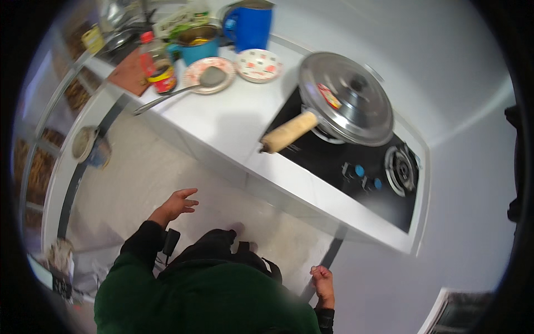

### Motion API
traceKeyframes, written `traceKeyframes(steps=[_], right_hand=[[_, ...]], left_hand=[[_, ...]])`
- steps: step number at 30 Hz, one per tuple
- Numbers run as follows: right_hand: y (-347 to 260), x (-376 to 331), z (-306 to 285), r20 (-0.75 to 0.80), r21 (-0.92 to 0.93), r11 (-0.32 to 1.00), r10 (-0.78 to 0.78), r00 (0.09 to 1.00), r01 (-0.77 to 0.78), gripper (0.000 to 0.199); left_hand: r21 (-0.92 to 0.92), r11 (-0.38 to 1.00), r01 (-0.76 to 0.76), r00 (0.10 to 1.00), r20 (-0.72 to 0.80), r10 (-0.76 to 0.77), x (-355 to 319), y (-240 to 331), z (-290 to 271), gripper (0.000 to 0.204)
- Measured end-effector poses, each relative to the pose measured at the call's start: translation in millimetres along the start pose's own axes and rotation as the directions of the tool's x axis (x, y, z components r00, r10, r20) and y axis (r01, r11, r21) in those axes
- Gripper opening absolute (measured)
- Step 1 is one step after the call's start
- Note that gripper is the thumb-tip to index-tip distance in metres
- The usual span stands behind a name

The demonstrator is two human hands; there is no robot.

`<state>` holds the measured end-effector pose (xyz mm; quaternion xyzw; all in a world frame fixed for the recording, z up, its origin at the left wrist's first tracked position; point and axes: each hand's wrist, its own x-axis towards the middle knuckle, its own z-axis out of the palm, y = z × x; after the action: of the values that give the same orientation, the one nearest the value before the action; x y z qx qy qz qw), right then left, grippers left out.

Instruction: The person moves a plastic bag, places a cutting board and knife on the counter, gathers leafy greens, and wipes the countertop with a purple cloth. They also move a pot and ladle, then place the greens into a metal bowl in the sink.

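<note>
My left hand [179, 205] hangs over the floor in front of the counter, fingers spread and holding nothing. Lower right, beside my body, my right hand [322, 283] is loosely curled, and nothing shows in it. Both are apart from the counter. A wok [330, 137] with a wooden handle [290, 132] sits on the black gas stove [314, 161], covered by a shiny metal lid [370, 103]. The handle points toward the counter's front edge. A spatula [211, 77] rests on a patterned plate [227, 65], its handle reaching past the edge.
Behind the plate stand a turquoise pot [199, 51] and a blue jug [255, 28]. A patterned bowl [259, 65] is beside them. Farther left are a red-capped bottle [158, 64] and a brown board [129, 75]. A bucket [92, 146] stands on the floor by the glass door.
</note>
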<state>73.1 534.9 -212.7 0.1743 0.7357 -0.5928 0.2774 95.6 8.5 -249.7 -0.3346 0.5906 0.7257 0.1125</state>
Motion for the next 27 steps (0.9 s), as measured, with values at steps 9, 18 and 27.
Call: traceKeyframes(steps=[9, 18, 27], right_hand=[[-64, 68, 94, 0.533, -0.266, 0.960, 0.074, 0.843, 0.084, 0.029], [-131, 73, 253, 0.656, -0.413, 0.878, 0.104, 0.747, 0.241, 0.031], [-172, 69, 469, 0.777, -0.492, 0.772, 0.180, 0.603, 0.403, 0.030]], left_hand=[[-0.283, 0.949, -0.139, 0.868, -0.497, -0.021, -104, -55, -60, 0.024], [-0.486, 0.797, -0.360, 0.804, -0.595, 0.000, -125, -93, -172, 0.016], [-0.517, 0.702, -0.490, 0.755, -0.654, 0.045, -161, -118, -317, 0.012]])
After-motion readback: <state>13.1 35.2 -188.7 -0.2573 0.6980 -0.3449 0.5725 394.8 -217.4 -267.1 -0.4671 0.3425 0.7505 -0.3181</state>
